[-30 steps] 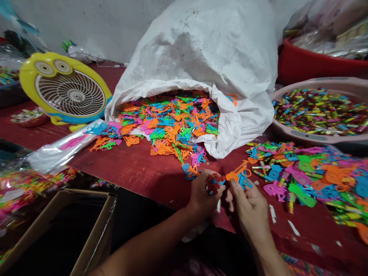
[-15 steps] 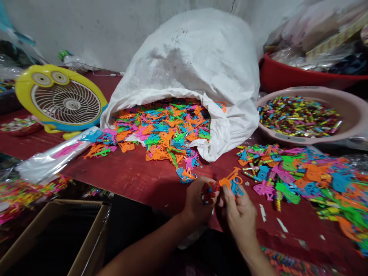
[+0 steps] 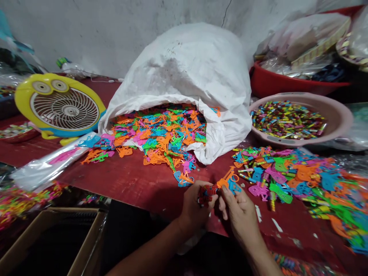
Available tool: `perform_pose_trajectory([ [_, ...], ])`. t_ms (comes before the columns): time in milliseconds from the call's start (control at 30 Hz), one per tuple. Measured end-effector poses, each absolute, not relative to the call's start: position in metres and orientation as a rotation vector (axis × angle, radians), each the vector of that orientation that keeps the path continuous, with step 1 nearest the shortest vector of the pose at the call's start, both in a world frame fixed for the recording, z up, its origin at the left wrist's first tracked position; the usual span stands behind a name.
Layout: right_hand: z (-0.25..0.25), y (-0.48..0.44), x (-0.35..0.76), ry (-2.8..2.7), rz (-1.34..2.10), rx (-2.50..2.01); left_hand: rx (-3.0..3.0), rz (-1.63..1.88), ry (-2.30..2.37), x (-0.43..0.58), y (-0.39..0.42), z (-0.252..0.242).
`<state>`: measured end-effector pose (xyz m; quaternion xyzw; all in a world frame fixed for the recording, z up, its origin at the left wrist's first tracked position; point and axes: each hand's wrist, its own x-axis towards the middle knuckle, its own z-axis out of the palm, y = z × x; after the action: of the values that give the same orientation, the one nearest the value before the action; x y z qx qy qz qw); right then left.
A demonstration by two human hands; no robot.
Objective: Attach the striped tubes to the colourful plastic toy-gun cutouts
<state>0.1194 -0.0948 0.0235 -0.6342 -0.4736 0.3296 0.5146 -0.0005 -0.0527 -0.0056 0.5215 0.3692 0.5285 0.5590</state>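
Note:
My left hand (image 3: pixel 193 209) is closed round a bundle of small red and multicoloured tubes (image 3: pixel 205 194). Close beside it, my right hand (image 3: pixel 241 211) pinches orange and blue plastic toy pieces (image 3: pixel 227 181) between thumb and fingers. The two hands almost meet above the table's front edge, and exactly where the pieces touch the bundle cannot be made out. Beyond them, a heap of flat plastic pieces (image 3: pixel 163 134) in orange, blue, green and pink spills from a white sack (image 3: pixel 184 69). To the right lies a pile of similar pieces with tubes fitted (image 3: pixel 304 172).
A pink basin (image 3: pixel 336 119) of small shiny tubes stands at the right, before a red tub (image 3: pixel 296 86). At the left are a yellow fan (image 3: pixel 69 109), a clear plastic bag (image 3: pixel 51 161) and, lower down, a cardboard box (image 3: pixel 86 245). All stand around the red table (image 3: pixel 120 180).
The view has shifted slightly, so the sack and fan sit lower in it. My left hand's fingers have moved a little around the bundle. Both hands keep their hold.

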Motion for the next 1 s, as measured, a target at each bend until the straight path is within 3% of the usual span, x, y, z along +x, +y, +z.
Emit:
perform_pose_trajectory([
  [233,0.007,-0.102,0.121,-1.074,0.637,-1.6,1.278,1.106,0.839,-0.002,-0.048,-0.004],
  [400,0.01,-0.101,0.12,-1.077,0.821,-1.52,1.51,1.18,0.876,-0.005,-0.052,-0.003],
  [567,0.009,-0.101,0.119,-1.097,0.571,-1.627,1.618,1.197,0.843,-0.006,-0.052,-0.006],
  [900,0.017,-0.099,0.118,-0.926,0.878,-1.483,1.289,1.104,0.881,0.0,-0.052,0.004],
  [1000,0.032,-0.088,0.154,-0.865,0.767,-1.495,1.198,1.138,0.998,-0.002,-0.046,-0.006],
])
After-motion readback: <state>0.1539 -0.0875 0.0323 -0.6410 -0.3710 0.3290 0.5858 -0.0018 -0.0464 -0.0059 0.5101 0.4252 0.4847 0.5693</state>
